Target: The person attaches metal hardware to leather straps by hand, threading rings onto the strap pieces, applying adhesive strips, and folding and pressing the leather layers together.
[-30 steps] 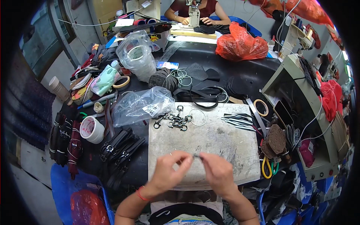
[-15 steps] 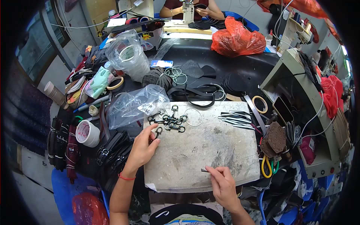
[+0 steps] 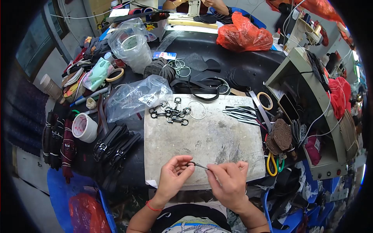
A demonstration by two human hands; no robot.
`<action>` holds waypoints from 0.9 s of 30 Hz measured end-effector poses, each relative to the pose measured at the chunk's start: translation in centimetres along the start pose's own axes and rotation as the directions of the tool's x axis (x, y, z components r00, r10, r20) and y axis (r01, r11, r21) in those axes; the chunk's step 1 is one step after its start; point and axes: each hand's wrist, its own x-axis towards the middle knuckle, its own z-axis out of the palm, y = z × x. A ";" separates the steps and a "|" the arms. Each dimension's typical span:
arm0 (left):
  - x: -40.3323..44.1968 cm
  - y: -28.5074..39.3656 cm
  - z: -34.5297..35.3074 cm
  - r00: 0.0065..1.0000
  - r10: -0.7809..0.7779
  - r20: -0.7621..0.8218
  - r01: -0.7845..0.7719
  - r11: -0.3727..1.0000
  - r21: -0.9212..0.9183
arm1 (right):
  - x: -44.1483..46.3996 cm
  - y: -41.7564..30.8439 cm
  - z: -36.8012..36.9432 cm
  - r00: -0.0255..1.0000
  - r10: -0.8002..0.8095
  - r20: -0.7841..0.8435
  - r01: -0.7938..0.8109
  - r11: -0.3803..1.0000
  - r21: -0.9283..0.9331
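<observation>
Head view: a dark metal snap clasp, above a pale stained board, is pinched by the fingers of the left hand; those of the right hand pinch a thin black strip meeting it, seemingly unfastened. Left loose: piled dark clasps, flat black-and-white strips.

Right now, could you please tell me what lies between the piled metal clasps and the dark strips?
A pale ring, then bare board, in the head view.

The clasp is dark, the board greyish white with dark smudges, the plastic bag bright red
</observation>
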 end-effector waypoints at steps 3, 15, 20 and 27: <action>-0.3 -1.2 0.7 0.984 0.135 -0.112 -0.123 0.986 0.110 | 0.3 -0.8 0.5 0.997 -0.071 0.022 0.072 0.997 -0.033; -1.7 0.1 1.3 0.896 0.442 -0.043 -0.337 0.741 0.581 | 0.7 -0.7 2.4 0.990 -0.019 0.140 0.044 0.983 -0.176; -2.4 -0.6 1.0 0.919 0.395 0.007 -0.326 0.748 0.578 | 1.1 0.3 0.7 0.961 -0.019 0.277 0.015 1.000 0.016; -3.5 0.2 0.8 0.978 0.210 0.013 -0.178 0.797 0.577 | 1.8 1.3 0.0 0.894 -0.060 0.444 -0.059 0.966 0.250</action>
